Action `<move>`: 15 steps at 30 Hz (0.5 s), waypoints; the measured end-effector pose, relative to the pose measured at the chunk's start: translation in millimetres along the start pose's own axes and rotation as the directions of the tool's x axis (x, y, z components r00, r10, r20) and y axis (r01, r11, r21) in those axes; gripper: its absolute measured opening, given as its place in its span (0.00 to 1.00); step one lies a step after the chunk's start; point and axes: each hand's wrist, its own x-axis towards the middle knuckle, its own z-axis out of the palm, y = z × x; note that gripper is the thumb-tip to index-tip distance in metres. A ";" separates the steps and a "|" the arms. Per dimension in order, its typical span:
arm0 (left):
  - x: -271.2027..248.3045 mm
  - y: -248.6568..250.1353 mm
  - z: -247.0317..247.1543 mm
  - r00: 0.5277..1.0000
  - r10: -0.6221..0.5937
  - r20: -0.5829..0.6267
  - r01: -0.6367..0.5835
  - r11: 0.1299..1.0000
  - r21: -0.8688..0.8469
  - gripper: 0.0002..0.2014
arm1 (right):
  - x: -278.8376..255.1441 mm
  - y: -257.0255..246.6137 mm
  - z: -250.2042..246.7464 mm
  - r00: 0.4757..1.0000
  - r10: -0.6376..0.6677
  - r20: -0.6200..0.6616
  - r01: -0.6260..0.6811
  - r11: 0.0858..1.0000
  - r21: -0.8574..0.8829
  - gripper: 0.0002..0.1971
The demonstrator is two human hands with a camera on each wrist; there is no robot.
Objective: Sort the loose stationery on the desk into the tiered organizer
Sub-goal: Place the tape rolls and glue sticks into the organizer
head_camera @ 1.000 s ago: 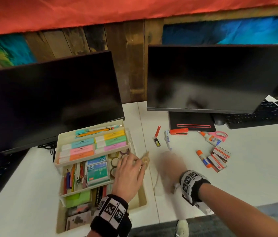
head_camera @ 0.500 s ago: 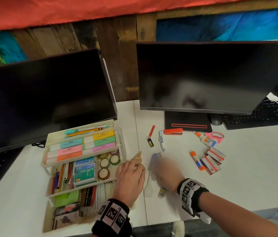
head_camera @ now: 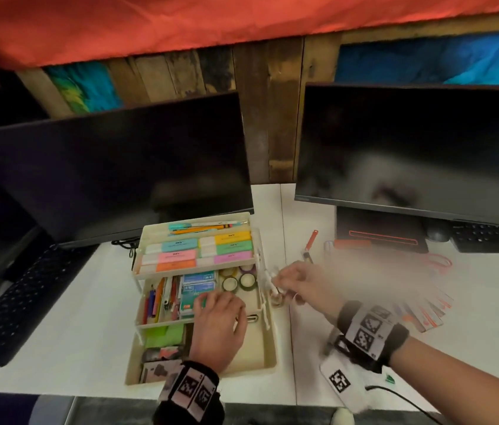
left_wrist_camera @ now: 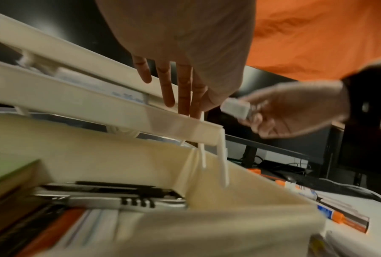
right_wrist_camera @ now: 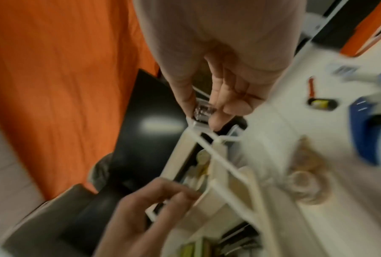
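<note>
The cream tiered organizer (head_camera: 268, 348) stands at the desk's front, its tiers holding sticky notes, pens, staple boxes and tape rolls. My left hand (head_camera: 211, 305) lies over its middle tier with straight fingers (left_wrist_camera: 174, 97) touching the tier's rim (left_wrist_camera: 97, 107). My right hand (head_camera: 285, 280) hovers at the organizer's right edge and pinches a small clear box (right_wrist_camera: 203, 111), seen also in the left wrist view as the small clear box (left_wrist_camera: 238, 109). A clear tape roll (head_camera: 277, 300) lies on the desk just under that hand.
Loose on the desk to the right are a red cutter (head_camera: 311, 243), an orange stapler (head_camera: 352, 243) and flat staple boxes (head_camera: 426, 314), partly blurred. Two dark monitors (head_camera: 113, 167) (head_camera: 411, 148) stand behind. Keyboards (head_camera: 12, 302) (head_camera: 493, 237) lie at both sides.
My right hand lifted off the desk and swung left to the organizer's right edge with the small clear box. My left hand slid from the organizer's right rim onto the middle tier.
</note>
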 end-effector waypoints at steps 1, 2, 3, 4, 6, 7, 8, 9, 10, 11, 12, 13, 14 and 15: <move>-2.9 -3.3 1.1 1.000 0.015 0.003 -0.015 1.000 -0.007 0.12 | -2.7 -3.9 11.3 0.999 -0.005 0.054 0.009 0.997 -0.070 0.08; -5.3 -5.7 1.9 1.000 0.028 -0.001 -0.028 0.999 -0.021 0.12 | -2.2 -4.8 22.5 0.996 -0.010 0.087 0.026 0.982 -0.186 0.09; -7.3 -7.8 2.6 0.999 0.037 -0.011 -0.038 0.999 -0.036 0.12 | -0.4 -4.7 32.6 0.995 -0.021 0.100 0.051 0.951 -0.306 0.09; -9.0 -9.9 2.7 0.999 0.044 -0.022 -0.045 0.998 -0.045 0.12 | 1.9 -5.9 41.4 0.994 -0.039 0.101 0.078 0.904 -0.420 0.09; -11.1 -13.3 2.1 0.998 0.057 -0.037 -0.059 0.997 -0.046 0.11 | 7.8 -9.9 54.8 0.992 -0.069 0.104 0.118 0.795 -0.595 0.08; -11.9 -14.6 1.9 0.997 0.063 -0.038 -0.065 0.997 -0.043 0.11 | 10.0 -13.9 60.0 0.992 -0.068 0.110 0.124 0.742 -0.659 0.09; -12.4 -16.0 1.9 0.997 0.069 -0.037 -0.071 0.997 -0.039 0.11 | 12.6 -17.6 64.0 0.991 -0.061 0.117 0.126 0.698 -0.705 0.10; -12.5 -17.3 2.3 0.997 0.074 -0.037 -0.075 0.997 -0.033 0.11 | 15.3 -21.0 67.5 0.991 -0.060 0.121 0.130 0.663 -0.737 0.10; -12.9 -18.4 2.5 0.996 0.078 -0.036 -0.079 0.996 -0.030 0.11 | 17.1 -24.4 70.8 0.991 -0.057 0.120 0.128 0.637 -0.760 0.10; -13.0 -19.2 2.4 0.996 0.083 -0.035 -0.084 0.996 -0.029 0.11 | 19.1 -26.4 73.4 0.991 -0.064 0.115 0.130 0.609 -0.782 0.09; -12.9 -19.7 2.3 0.995 0.088 -0.039 -0.089 0.996 -0.030 0.11 | 20.8 -27.5 75.9 0.993 -0.065 0.101 0.120 0.581 -0.805 0.10; -12.9 -20.4 2.4 0.995 0.095 -0.044 -0.096 0.995 -0.031 0.11 | 22.3 -27.8 78.5 0.994 -0.066 0.087 0.109 0.557 -0.823 0.12; -12.7 -20.9 2.2 0.994 0.101 -0.048 -0.102 0.994 -0.029 0.11 | 22.6 -28.1 80.8 0.995 -0.056 0.078 0.096 0.540 -0.836 0.12; -12.5 -21.3 2.1 0.993 0.105 -0.046 -0.106 0.994 -0.024 0.11 | 22.8 -27.2 83.0 0.995 -0.056 0.081 0.099 0.525 -0.845 0.12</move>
